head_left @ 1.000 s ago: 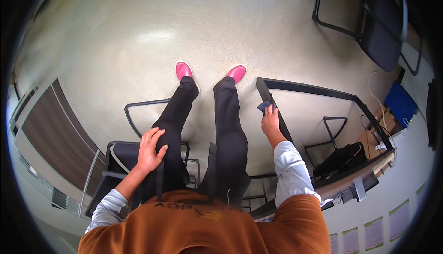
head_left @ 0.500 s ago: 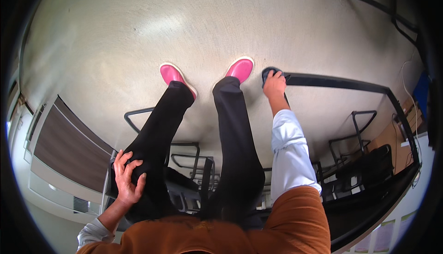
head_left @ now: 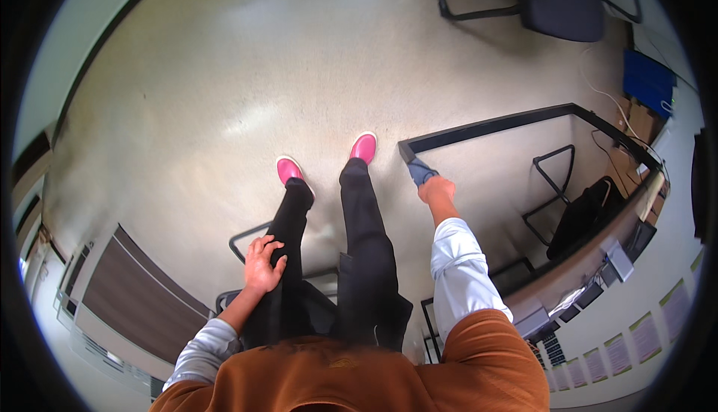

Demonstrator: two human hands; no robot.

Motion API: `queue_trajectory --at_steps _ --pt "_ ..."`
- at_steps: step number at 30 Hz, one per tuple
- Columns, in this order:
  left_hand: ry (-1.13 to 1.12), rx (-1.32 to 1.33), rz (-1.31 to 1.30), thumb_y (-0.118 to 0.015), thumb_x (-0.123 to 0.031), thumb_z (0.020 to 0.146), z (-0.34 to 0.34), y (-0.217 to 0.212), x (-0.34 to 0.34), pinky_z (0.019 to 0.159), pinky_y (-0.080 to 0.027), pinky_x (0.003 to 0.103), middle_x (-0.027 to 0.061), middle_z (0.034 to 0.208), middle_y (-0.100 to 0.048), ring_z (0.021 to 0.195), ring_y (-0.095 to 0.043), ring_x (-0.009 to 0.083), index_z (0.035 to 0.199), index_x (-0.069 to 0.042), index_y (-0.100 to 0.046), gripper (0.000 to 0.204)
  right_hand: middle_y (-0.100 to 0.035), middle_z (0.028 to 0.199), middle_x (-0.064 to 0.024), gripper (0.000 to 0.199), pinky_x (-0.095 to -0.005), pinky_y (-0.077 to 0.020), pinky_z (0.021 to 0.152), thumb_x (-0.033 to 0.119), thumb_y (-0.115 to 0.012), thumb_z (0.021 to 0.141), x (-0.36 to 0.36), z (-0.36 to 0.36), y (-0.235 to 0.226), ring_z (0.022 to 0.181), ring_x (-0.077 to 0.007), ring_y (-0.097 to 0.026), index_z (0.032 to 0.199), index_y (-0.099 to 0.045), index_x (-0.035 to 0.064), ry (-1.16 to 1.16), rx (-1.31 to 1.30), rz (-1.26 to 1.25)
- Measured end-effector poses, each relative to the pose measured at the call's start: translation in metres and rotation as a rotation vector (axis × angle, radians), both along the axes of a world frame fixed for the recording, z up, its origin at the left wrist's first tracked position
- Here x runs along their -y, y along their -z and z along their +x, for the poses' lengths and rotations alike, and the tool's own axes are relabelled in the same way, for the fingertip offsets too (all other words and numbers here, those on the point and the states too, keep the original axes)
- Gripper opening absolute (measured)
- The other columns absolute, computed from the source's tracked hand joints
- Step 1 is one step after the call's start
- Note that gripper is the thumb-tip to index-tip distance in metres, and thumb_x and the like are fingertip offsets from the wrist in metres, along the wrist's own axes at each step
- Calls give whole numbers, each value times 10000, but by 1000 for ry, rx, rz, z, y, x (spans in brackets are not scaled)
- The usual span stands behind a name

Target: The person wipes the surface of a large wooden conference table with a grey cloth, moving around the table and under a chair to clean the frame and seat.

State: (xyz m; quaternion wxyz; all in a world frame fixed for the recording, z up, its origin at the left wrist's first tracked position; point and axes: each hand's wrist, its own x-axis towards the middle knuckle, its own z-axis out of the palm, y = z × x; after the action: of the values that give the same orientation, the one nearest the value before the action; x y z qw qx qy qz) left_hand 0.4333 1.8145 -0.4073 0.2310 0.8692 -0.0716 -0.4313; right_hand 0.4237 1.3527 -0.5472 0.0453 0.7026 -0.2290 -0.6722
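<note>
My right hand (head_left: 437, 189) is closed on a blue-grey cloth (head_left: 420, 170). The cloth is pressed against the black metal table frame (head_left: 486, 128), just by the corner where its floor bar meets a leg. Part of that leg is hidden behind my hand. My left hand (head_left: 263, 264) holds nothing; it rests on my left leg near the knee, fingers apart, against the black trousers (head_left: 290, 221).
Pink shoes (head_left: 364, 147) are planted on the pale floor (head_left: 224, 60). A dark chair (head_left: 561, 4) stands at the far right. A blue box (head_left: 649, 83) and cables sit along the right wall. A brown-fronted cabinet (head_left: 142, 292) is at the left.
The view has shifted, showing more of the chair and wall at right. My right hand and the cloth have moved from the bar's end to just below the corner. My left hand stays on my leg.
</note>
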Motion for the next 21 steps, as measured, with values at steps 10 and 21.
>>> queue_trajectory --at_steps 10,21 --pt "-71 -277 48 -685 -251 847 97 -26 6 816 -531 372 74 1008 -654 867 -656 231 1273 -176 -529 460 -705 1092 -62 331 -466 -579 602 257 -560 857 16 13 -135 791 -270 -717 1097 -712 88 129 -69 27" --pt "215 15 -168 -662 -210 854 280 -89 240 815 -532 381 126 1059 -658 906 -662 264 1302 -120 -515 480 -631 1206 -187 515 -399 -453 993 485 -619 812 61 118 -136 1149 -323 -592 1121 -674 77 1124 620 -33"
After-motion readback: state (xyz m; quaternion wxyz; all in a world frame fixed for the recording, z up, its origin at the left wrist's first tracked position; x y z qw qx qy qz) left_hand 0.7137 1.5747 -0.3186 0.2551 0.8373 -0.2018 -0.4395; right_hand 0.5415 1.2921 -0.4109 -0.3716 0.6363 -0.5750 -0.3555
